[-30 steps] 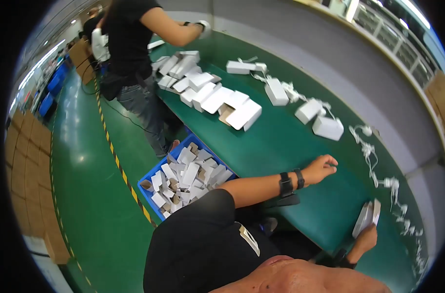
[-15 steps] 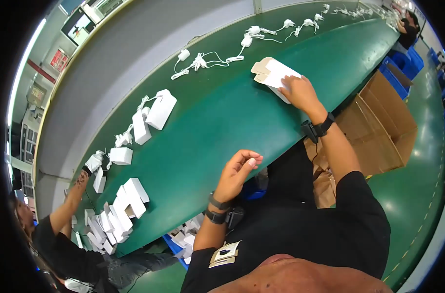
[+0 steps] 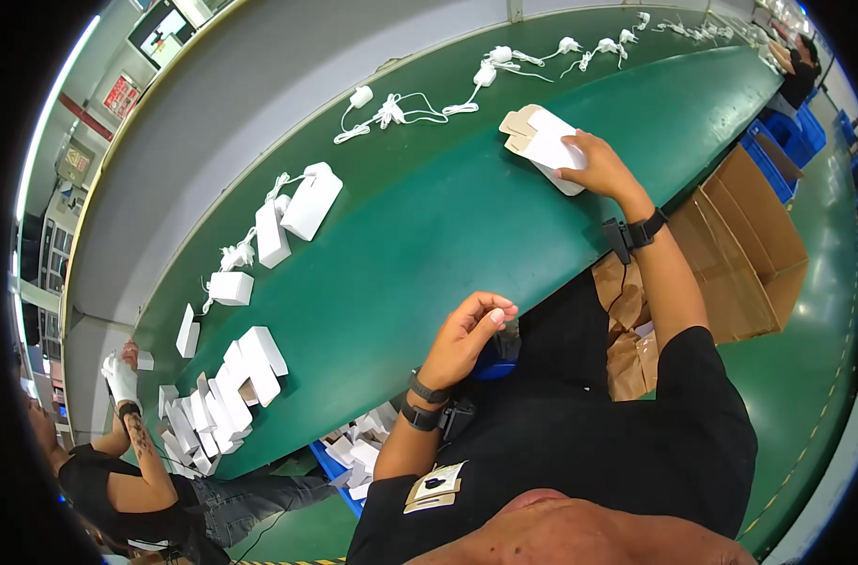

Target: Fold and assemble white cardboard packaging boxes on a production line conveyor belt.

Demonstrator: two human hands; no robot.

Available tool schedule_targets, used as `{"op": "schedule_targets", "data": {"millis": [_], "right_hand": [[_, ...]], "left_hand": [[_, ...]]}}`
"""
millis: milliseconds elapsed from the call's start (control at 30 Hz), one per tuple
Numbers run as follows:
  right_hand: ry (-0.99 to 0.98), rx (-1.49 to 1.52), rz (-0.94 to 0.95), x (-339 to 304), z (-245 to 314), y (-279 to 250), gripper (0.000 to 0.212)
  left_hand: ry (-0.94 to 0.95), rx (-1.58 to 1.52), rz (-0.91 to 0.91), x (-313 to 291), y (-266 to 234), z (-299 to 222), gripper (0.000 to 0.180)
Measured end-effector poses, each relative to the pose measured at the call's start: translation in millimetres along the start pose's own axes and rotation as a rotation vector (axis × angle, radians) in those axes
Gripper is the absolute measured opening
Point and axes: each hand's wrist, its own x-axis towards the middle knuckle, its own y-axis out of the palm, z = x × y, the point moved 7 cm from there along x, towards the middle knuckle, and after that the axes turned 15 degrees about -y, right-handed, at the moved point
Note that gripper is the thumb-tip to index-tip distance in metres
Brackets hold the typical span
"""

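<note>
A white cardboard box (image 3: 549,141) lies on the green bench, its brown-lined flaps standing open at the far left end. My right hand (image 3: 598,168) grips it at the near right end, thumb on the near side and fingers over the top. Close to the bench's front edge, in front of my body, my left hand (image 3: 466,337) hovers with loosely curled fingers. Nothing shows between its thumb and fingers. What is inside the box cannot be seen.
White plug adapters with cables (image 3: 391,111) lie along the raised back strip. White boxes (image 3: 224,400) crowd the left end beside a co-worker's gloved hand (image 3: 120,379). A large brown carton (image 3: 730,254) stands on the floor at right; a blue bin (image 3: 333,463) of white boxes sits below.
My right hand has shifted its grip, with the thumb now lower on the box. The co-worker's gloved hand has drawn back from the boxes at left. My left hand has barely moved.
</note>
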Motion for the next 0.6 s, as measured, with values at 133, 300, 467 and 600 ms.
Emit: {"op": "schedule_targets", "data": {"millis": [133, 300, 467, 600], "right_hand": [[0.012, 0.017, 0.060, 13, 2, -9, 0.059], [0.086, 0.230, 0.116, 7, -4, -38, 0.039], [-0.398, -0.337, -0.465, -12, 115, -87, 0.022], [-0.581, 0.110, -0.522, -64, 225, -74, 0.021]], "left_hand": [[-0.008, -0.011, 0.000, 18, 7, 0, 0.021], [-0.041, -0.003, 0.060, 19, 17, 5, 0.025], [0.067, -0.077, -0.137, 35, 18, -22, 0.048], [0.371, -0.257, -0.329, 44, 9, -63, 0.080]]}}
